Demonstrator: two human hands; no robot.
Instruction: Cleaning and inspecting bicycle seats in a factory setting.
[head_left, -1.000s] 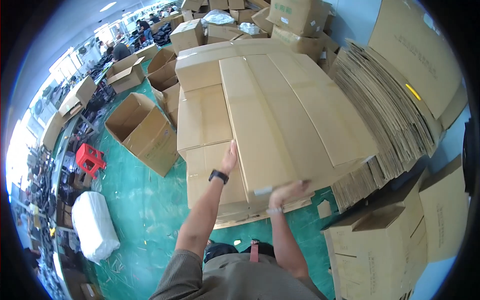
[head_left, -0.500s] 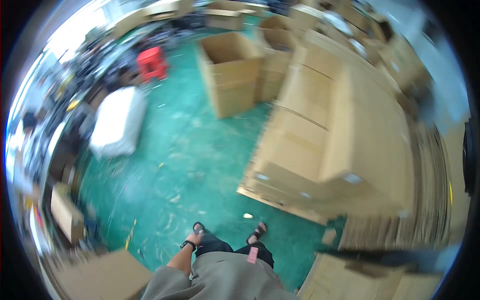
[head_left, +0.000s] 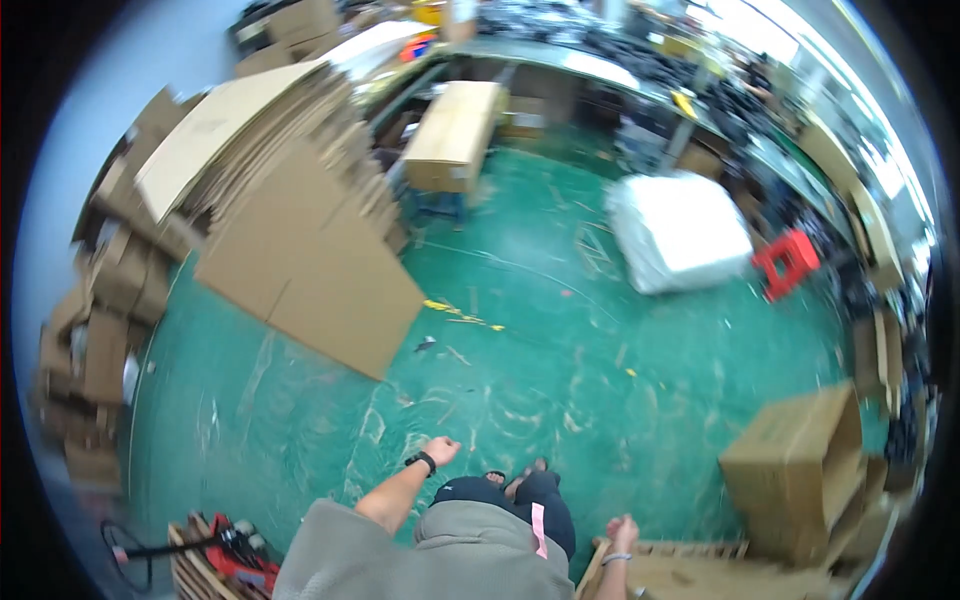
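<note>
My left hand (head_left: 441, 450), with a dark band at the wrist, hangs in front of my body over the green floor. Its fingers are curled in and nothing shows in them. At the lower right my right hand (head_left: 621, 533) is closed into a loose fist, with a light band on the wrist. It appears above or beside a wooden pallet (head_left: 690, 549) with cardboard on it; whether it touches this I cannot tell. Both hands look apart from the stack of flat cardboard sheets (head_left: 310, 255) ahead on the left.
A white wrapped bundle (head_left: 680, 232) and a red stool (head_left: 786, 264) stand ahead on the right. Nearer, an open carton (head_left: 780, 470) sits at the right. A long box (head_left: 452, 140) stands by the workbench (head_left: 560, 62). Red equipment (head_left: 235, 555) lies lower left.
My view has swung left, so the white bundle and red stool now appear on the right. The cardboard stack has come into full view. My right hand now shows; my left arm reaches farther forward.
</note>
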